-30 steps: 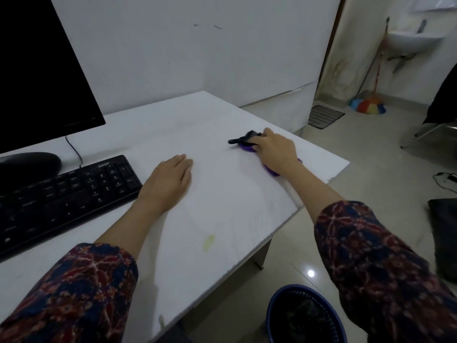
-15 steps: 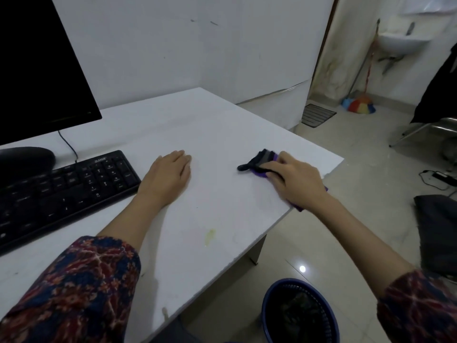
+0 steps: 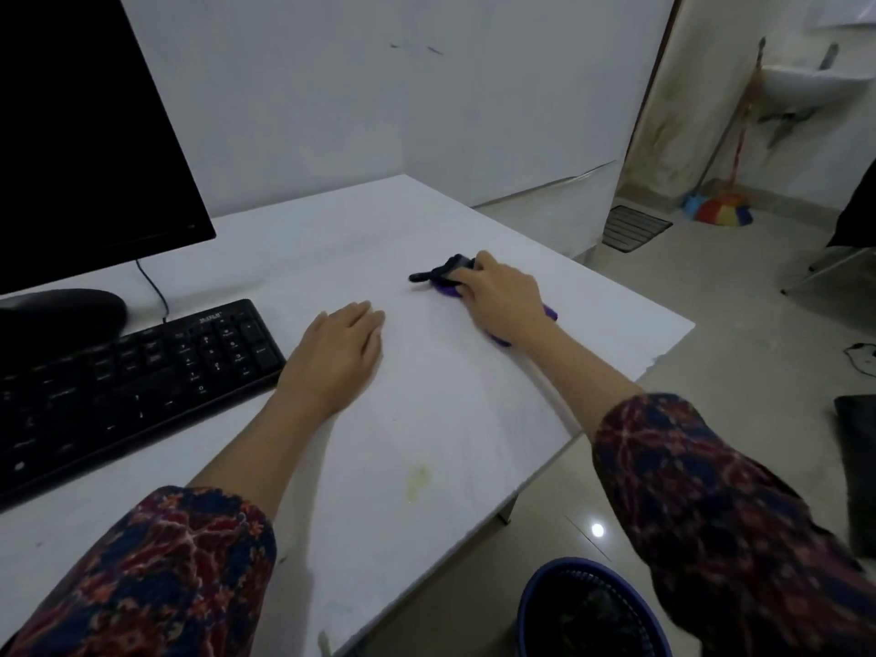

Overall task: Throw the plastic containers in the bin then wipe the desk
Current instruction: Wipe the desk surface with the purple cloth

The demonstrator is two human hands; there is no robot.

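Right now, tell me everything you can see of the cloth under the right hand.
The cloth is purple with a black part bunched at its far end, soft-looking fabric. It lies crumpled flat on the white desk, toward the right edge. The right hand covers most of it, fingers curled onto the black part; purple shows past the fingers and beside the wrist. Nothing else touches it. The left hand rests flat on the desk, apart from it.

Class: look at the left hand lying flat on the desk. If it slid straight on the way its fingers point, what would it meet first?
Probably bare desk first, then the wall; the cloth lies right of that line.
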